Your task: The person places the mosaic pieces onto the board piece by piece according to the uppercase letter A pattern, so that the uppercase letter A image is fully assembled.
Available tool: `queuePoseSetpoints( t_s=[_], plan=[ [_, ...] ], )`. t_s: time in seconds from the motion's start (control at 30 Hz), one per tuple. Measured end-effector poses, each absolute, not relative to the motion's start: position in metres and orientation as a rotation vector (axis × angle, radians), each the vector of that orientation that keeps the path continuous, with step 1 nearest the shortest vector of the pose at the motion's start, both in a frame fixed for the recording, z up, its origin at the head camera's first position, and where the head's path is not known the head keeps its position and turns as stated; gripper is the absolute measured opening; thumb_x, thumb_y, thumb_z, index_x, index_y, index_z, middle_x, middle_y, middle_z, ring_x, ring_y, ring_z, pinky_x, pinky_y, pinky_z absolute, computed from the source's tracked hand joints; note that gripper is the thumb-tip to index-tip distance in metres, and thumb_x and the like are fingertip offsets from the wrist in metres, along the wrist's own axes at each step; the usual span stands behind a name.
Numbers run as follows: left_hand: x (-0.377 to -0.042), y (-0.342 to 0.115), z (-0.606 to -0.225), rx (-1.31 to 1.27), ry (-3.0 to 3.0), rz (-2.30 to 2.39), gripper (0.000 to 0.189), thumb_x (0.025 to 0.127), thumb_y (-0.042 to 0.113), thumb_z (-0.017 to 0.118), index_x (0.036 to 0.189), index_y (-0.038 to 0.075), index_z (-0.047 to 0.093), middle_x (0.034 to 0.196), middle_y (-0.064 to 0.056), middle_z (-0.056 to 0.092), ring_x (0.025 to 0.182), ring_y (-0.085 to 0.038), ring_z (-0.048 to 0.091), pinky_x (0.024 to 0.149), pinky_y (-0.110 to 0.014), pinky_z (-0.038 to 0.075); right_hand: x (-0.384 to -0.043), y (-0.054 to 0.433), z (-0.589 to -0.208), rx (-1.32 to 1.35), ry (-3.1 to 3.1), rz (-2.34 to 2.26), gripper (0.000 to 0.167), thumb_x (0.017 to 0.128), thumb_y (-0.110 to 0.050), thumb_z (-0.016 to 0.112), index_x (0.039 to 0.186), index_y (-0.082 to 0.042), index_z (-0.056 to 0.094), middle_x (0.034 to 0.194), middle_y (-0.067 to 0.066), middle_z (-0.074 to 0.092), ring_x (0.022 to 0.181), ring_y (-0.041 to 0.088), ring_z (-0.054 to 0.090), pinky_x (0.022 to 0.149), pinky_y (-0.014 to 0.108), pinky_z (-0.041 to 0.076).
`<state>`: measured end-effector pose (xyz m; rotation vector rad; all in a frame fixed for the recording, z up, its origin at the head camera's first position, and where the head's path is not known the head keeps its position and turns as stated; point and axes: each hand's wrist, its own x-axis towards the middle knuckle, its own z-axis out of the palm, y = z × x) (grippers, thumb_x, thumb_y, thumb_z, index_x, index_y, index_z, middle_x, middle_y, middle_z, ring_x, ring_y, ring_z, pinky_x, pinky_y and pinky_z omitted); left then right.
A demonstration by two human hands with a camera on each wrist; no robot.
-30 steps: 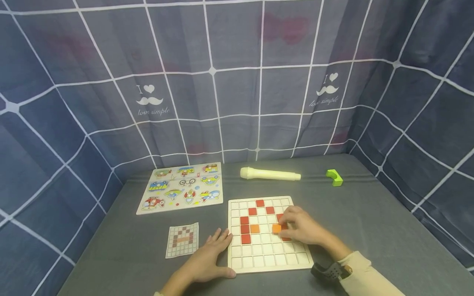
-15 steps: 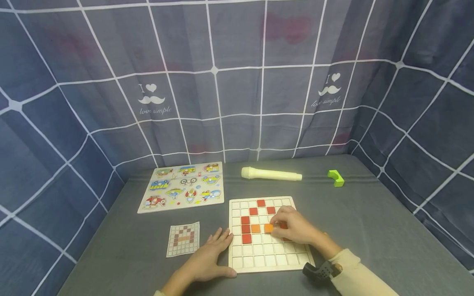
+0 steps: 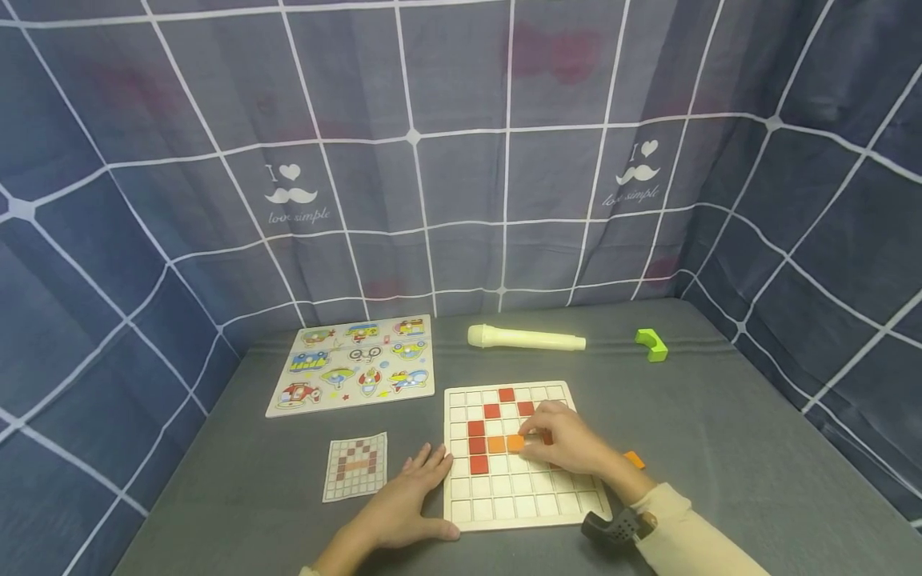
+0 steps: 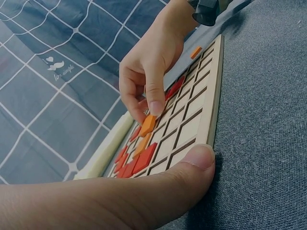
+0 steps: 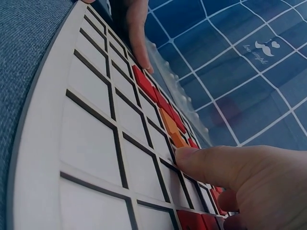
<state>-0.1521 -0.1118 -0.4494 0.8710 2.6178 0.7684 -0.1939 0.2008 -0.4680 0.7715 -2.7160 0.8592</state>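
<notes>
A pale wooden grid board (image 3: pixel 526 525) lies on the grey cloth, with red square tiles (image 3: pixel 479 464) in several cells. My right hand (image 3: pixel 565 440) is over the board, pinching an orange square tile (image 3: pixel 515 444) between thumb and fingers. That tile is directly right of another orange tile (image 3: pixel 495 445), and the left wrist view shows it tilted at its cell (image 4: pixel 148 125). Red tiles on the board's right side are partly covered by the right hand. My left hand (image 3: pixel 410 500) rests at the board's left edge, fingers extended and thumb at the near corner.
Left of the board lies a small pattern card (image 3: pixel 355 468). Behind it is a vehicle picture puzzle (image 3: pixel 383 376). A pale yellow microphone-shaped piece (image 3: pixel 526 338) and a green notched block (image 3: pixel 651 345) lie at the back. One orange tile (image 3: pixel 634 459) lies right of the board.
My right hand has moved left across the board with the orange tile, bringing it beside the other orange one. The loose orange tile at right has come into sight. The left hand stays put.
</notes>
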Motion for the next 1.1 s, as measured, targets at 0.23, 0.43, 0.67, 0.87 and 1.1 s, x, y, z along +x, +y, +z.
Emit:
queuePoseSetpoints(
  t_s=[0.23,0.43,0.67,0.87,1.1],
  plan=[
    [-0.1517,-0.112,-0.4494,0.871,2.616,0.773,0.105,0.074,0.059,0.076,0.151,0.002,0.035,0.162,-0.018,0.024,0.151,-0.043,0.017,0.117,-0.064,0.022,-0.1943,0.199,-0.469,0.736,-2.74,0.87,0.019,0.079,-0.028,0.081,0.096,-0.02,0.076,0.08,-0.012,0.054,0.075,-0.001,0.04,0.067,0.018,0.036],
    [-0.152,-0.112,-0.4496,0.856,2.615,0.77,0.105,0.073,0.06,0.076,0.151,0.003,0.035,0.163,-0.017,0.024,0.151,-0.042,0.017,0.117,-0.064,0.022,-0.1949,0.1984,-0.4697,0.723,-2.751,0.86,0.02,0.079,-0.03,0.081,0.096,-0.021,0.077,0.081,-0.013,0.054,0.075,-0.001,0.04,0.067,0.018,0.037],
    [-0.152,-0.1121,-0.4494,0.86,2.617,0.768,0.105,0.073,0.06,0.076,0.151,0.003,0.036,0.163,-0.018,0.024,0.151,-0.043,0.018,0.117,-0.064,0.023,-0.1947,0.1984,-0.4696,0.726,-2.748,0.843,0.02,0.079,-0.029,0.081,0.097,-0.021,0.077,0.08,-0.012,0.053,0.074,0.0,0.039,0.066,0.017,0.035],
    [-0.1522,-0.1121,-0.4492,0.866,2.619,0.767,0.105,0.073,0.06,0.076,0.151,0.002,0.036,0.162,-0.018,0.024,0.151,-0.043,0.018,0.116,-0.065,0.023,-0.1945,0.199,-0.47,0.747,-2.736,0.838,0.02,0.079,-0.027,0.081,0.097,-0.019,0.077,0.079,-0.011,0.053,0.074,0.0,0.038,0.065,0.018,0.034],
    [-0.1522,-0.112,-0.4492,0.869,2.619,0.766,0.105,0.073,0.06,0.076,0.151,0.002,0.036,0.162,-0.018,0.024,0.151,-0.043,0.018,0.116,-0.065,0.023,-0.1937,0.1975,-0.4683,0.723,-2.758,0.816,0.021,0.078,-0.027,0.081,0.098,-0.019,0.077,0.08,-0.012,0.053,0.074,0.0,0.039,0.065,0.018,0.034]
  ],
)
